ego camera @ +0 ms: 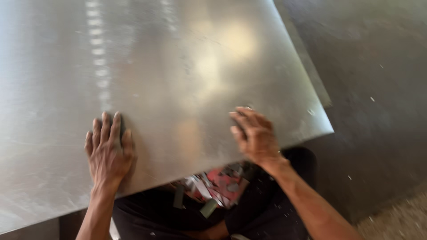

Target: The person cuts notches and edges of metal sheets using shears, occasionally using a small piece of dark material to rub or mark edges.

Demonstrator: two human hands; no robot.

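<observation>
A large shiny metal sheet [178, 66] fills most of the view, its near edge running above my lap. My left hand [108, 149] lies flat on the sheet near that edge, fingers spread and pointing away from me. My right hand [255, 135] rests on the sheet near its front right part, fingers curled down onto the surface. Neither hand grips anything. The picture is blurred by motion.
A dark floor [378, 89] lies to the right of the sheet, with small pale specks on it. Below the sheet's edge I see my dark trousers [267, 209] and a patterned red and white cloth [218, 184]. Another sheet edge [311, 71] shows under the top one.
</observation>
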